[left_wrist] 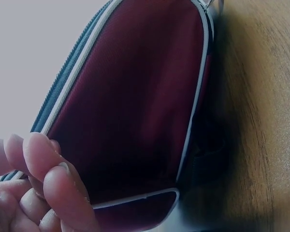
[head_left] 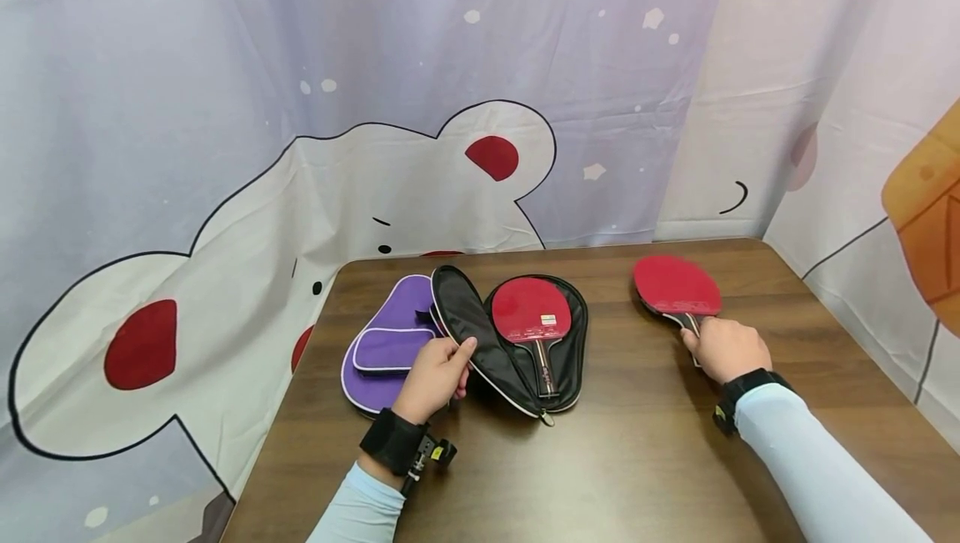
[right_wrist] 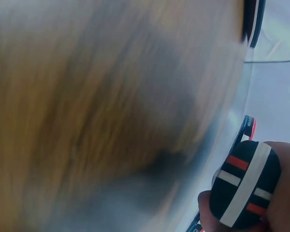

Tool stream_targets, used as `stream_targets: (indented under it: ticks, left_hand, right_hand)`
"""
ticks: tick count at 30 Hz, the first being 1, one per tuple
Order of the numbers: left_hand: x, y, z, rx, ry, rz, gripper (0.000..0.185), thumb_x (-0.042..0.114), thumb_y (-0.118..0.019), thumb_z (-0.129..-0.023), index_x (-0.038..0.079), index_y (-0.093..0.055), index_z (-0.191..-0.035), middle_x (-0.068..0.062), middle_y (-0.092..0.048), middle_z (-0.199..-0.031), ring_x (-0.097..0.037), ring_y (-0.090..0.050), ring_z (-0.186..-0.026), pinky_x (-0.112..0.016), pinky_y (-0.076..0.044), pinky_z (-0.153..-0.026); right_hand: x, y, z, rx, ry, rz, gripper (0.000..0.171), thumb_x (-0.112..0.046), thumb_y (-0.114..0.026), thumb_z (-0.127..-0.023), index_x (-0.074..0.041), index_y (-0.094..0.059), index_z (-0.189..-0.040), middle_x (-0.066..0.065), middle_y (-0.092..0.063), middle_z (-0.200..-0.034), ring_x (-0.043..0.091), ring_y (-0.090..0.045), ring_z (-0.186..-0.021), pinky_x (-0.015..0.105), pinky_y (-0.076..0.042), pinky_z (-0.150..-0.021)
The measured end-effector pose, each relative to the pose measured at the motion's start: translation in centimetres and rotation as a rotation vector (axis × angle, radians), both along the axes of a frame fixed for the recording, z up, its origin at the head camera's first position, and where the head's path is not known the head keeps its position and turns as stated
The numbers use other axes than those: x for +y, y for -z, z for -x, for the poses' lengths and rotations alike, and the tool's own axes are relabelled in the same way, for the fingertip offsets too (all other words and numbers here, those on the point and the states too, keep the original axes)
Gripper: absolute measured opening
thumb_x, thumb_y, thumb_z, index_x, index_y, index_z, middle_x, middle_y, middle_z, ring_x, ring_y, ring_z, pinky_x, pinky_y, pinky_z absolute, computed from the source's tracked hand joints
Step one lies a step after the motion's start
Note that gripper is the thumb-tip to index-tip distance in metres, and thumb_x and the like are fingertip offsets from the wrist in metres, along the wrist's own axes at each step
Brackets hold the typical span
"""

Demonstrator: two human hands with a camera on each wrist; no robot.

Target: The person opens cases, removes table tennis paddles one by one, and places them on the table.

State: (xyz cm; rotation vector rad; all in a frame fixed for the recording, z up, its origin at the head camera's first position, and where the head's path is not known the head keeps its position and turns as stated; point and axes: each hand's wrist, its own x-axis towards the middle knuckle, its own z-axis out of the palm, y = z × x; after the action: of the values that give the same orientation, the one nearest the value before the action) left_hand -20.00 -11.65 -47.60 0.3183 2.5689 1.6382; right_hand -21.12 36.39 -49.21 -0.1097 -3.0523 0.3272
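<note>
The left hand is pinching the flap of a black case with narrowed fingers; a red paddle is lying inside, to their right, and a purple case is sitting to their left. The right hand is wrapping its fingers round a second paddle's handle, the blade pointing beyond them. Ideally, the left fingers should be holding the flap clear, the right ones avoiding the rubber.
</note>
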Motion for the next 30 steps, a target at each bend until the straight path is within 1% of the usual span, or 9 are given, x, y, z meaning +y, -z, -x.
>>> stream_targets:
  ticks: [3,9,18,25,30]
  left_hand:
    - [-0.1,0.1,0.0,-0.004,-0.002,0.002,0.057,0.038,-0.061,-0.115,0.005,-0.062,-0.068,-0.001,-0.057,-0.055,-0.015,-0.061,-0.046,-0.039,-0.061,-0.053]
    - [-0.1,0.1,0.0,-0.003,-0.001,0.002,0.055,0.037,-0.061,-0.115,0.006,-0.062,-0.069,-0.001,-0.057,-0.055,-0.015,-0.06,-0.047,-0.033,-0.058,-0.052]
    - [0.0,0.0,-0.3,0.019,-0.008,0.001,0.053,0.037,-0.062,-0.114,0.006,-0.063,-0.071,0.001,-0.056,-0.055,-0.014,-0.06,-0.046,-0.031,-0.056,-0.051]
    - [0.2,0.0,-0.4,0.03,-0.015,0.002,0.051,0.036,-0.062,-0.114,0.007,-0.063,-0.072,0.001,-0.055,-0.055,-0.014,-0.059,-0.047,-0.03,-0.055,-0.051]
    - [0.2,0.0,-0.3,0.032,-0.004,-0.002,0.053,0.037,-0.061,-0.114,0.003,-0.065,-0.075,0.001,-0.056,-0.055,-0.013,-0.059,-0.047,-0.03,-0.054,-0.05]
  right_hand:
    - [0.9,-0.1,0.2,0.003,0.006,-0.009,0.047,-0.031,-0.064,-0.106,-0.011,-0.054,-0.064,0.01,-0.056,-0.061,0.039,-0.06,-0.059,0.06,-0.052,-0.055]
    - [2.7,-0.6,0.5,0.006,0.027,-0.029,0.047,-0.029,-0.065,-0.105,-0.009,-0.055,-0.064,0.013,-0.058,-0.062,0.044,-0.062,-0.06,0.064,-0.053,-0.056]
    - [5.1,-1.1,1.2,-0.031,0.073,-0.049,0.046,-0.029,-0.066,-0.106,-0.007,-0.057,-0.066,0.014,-0.058,-0.063,0.043,-0.061,-0.062,0.062,-0.054,-0.058]
    - [6.9,-1.2,1.4,-0.043,0.093,-0.051,0.046,-0.029,-0.065,-0.106,-0.006,-0.058,-0.067,0.018,-0.06,-0.066,0.048,-0.063,-0.065,0.063,-0.053,-0.058]
    - [8.1,-1.4,1.7,-0.065,0.118,-0.041,0.047,-0.029,-0.062,-0.106,-0.005,-0.059,-0.066,0.019,-0.061,-0.066,0.05,-0.062,-0.066,0.062,-0.052,-0.059]
